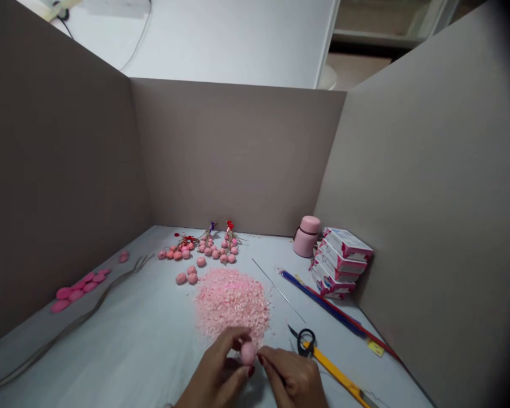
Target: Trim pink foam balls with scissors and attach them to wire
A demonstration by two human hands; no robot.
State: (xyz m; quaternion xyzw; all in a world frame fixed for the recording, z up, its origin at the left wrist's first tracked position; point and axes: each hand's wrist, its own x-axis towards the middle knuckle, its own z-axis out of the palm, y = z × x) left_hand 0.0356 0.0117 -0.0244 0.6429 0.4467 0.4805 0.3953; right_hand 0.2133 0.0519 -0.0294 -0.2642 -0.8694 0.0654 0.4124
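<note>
Both hands meet at the bottom centre of the head view. My left hand pinches a small pink ball between thumb and fingers. My right hand is closed in a pinch with its fingertips against the right side of the ball; what it holds, if anything, is too small to see. Just beyond the hands lies a heap of pink shavings. Farther back are loose pink balls and three bunches of pink balls on stems.
Grey cardboard walls enclose the white table on three sides. Flat pink discs and long wires lie left. Scissors, a yellow cutter, blue and red sticks, a thin needle, a pink jar and stacked boxes are right.
</note>
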